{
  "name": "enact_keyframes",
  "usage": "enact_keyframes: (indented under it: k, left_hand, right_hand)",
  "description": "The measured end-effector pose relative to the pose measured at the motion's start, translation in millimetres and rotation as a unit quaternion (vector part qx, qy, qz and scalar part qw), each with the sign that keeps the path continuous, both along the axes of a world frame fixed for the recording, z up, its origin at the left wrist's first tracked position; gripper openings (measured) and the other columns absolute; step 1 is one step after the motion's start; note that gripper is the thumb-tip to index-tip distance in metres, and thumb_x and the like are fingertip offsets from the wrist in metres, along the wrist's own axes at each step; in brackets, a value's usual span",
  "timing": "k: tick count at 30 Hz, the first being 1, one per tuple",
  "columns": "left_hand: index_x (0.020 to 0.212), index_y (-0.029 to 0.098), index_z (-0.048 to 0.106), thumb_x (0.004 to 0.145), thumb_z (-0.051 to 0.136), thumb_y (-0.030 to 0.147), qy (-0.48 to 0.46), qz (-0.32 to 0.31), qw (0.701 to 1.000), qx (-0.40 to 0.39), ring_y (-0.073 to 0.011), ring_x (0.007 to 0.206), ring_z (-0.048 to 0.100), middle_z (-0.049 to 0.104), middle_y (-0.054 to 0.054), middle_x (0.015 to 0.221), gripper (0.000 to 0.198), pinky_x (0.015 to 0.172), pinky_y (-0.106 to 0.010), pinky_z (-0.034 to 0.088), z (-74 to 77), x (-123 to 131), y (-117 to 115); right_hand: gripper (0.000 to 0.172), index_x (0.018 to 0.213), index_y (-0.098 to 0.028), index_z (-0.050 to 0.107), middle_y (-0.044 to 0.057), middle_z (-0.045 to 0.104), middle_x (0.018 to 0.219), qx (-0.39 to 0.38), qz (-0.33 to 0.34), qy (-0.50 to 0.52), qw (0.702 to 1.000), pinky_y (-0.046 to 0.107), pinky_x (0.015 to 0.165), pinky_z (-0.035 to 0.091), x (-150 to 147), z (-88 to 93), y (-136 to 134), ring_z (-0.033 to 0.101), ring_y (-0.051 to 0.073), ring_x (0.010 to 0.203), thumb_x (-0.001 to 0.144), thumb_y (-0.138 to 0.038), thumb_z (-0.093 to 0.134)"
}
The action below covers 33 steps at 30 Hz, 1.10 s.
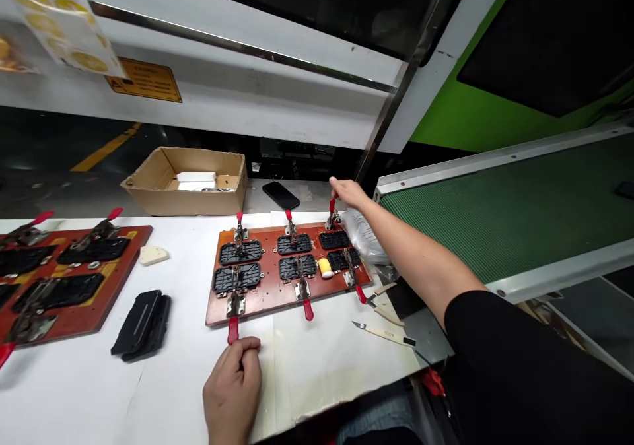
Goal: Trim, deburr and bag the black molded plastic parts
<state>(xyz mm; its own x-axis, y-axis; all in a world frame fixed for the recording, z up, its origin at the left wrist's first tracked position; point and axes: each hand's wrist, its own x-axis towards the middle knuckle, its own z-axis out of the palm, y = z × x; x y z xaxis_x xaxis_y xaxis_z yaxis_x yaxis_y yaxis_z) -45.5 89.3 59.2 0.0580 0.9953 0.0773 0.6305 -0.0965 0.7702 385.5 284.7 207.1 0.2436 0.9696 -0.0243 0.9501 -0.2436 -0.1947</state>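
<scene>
A brown fixture board holds several black ribbed plastic parts under toggle clamps with red handles. At its far right corner, my right hand is closed around a raised red clamp handle. My left hand is a loose fist at the near left, right by the tip of another red clamp handle; whether it touches is unclear. A yellow-and-white spool sits on the board between parts. A clear plastic bag lies beside the board, under my right forearm.
A second fixture board with clamped black parts stands left. Two loose black parts and a whitish block lie between boards. A craft knife and nippers lie right. Behind are a cardboard box, phone and green conveyor.
</scene>
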Motion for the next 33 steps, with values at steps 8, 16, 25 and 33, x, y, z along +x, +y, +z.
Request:
enact_keyframes:
  k: [8, 16, 25, 33]
  left_hand:
    - [0.088, 0.029, 0.075, 0.087, 0.050, 0.035, -0.011, -0.021, 0.999, -0.031, -0.0204, 0.087, 0.074, 0.079, 0.002, 0.095, 0.025, 0.082, -0.030, 0.054, -2.3, -3, 3]
    - [0.094, 0.026, 0.075, 0.089, 0.050, 0.032, -0.065, 0.007, 0.998, 0.004, -0.0246, 0.099, 0.075, 0.081, -0.003, 0.103, 0.027, 0.093, -0.035, 0.055, 5.0, 0, -6]
    - [0.130, 0.022, 0.071, 0.093, 0.052, 0.039, -0.053, 0.015, 0.998, 0.006, -0.0280, 0.118, 0.070, 0.072, -0.010, 0.136, 0.045, 0.107, -0.039, 0.051, 0.4, 3, -8]
    - [0.154, 0.029, 0.053, 0.094, 0.055, 0.043, -0.020, 0.017, 0.999, -0.028, -0.0225, 0.086, 0.070, 0.059, -0.010, 0.152, 0.062, 0.093, -0.040, 0.054, 8.4, 3, -3]
  right_hand:
    - [0.024, 0.087, -0.017, 0.076, 0.003, 0.076, 0.086, -0.223, 0.089, -0.031, 0.970, 0.033, 0.084, 0.055, -28, 14.6, -63, 0.070, 0.018, 0.083, 0.086, -0.040, 0.083]
    - [0.025, 0.107, -0.016, 0.072, 0.008, 0.072, 0.117, -0.177, 0.086, -0.080, 0.977, 0.046, 0.102, 0.055, -48, -13.2, -108, 0.068, 0.023, 0.111, 0.099, -0.040, 0.070]
    - [0.032, 0.127, -0.019, 0.067, 0.010, 0.066, 0.133, -0.072, 0.051, 0.005, 0.996, 0.051, 0.107, 0.053, -33, -43.9, -135, 0.064, 0.025, 0.121, 0.103, -0.039, 0.064]
    - [0.028, 0.113, -0.016, 0.070, 0.007, 0.071, 0.115, -0.029, 0.021, 0.078, 0.996, 0.045, 0.098, 0.057, -32, -43.0, -139, 0.068, 0.022, 0.107, 0.103, -0.042, 0.064]
